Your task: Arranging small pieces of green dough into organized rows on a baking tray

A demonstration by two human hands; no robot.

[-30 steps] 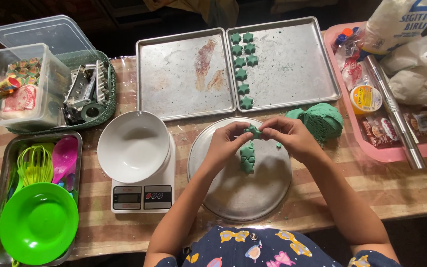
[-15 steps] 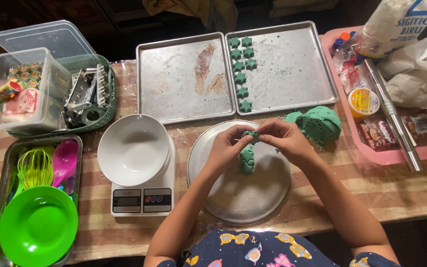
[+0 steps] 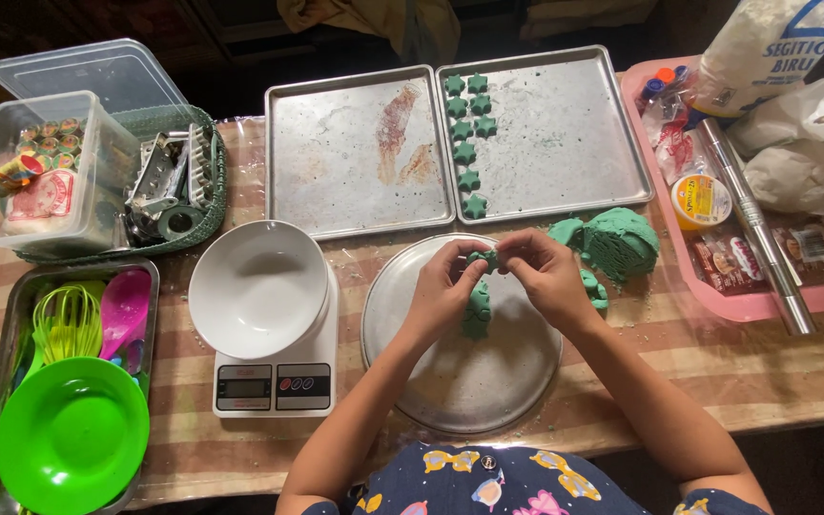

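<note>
While soft green dough (image 3: 476,310) lies on the round metal plate (image 3: 488,391), both hands (image 3: 496,281) pinch 1 small piece (image 3: 484,257).

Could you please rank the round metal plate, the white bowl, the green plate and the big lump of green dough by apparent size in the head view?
1. Round metal plate
2. Green plate and white bowl: about alike, so unranked
3. Lump of green dough
</note>
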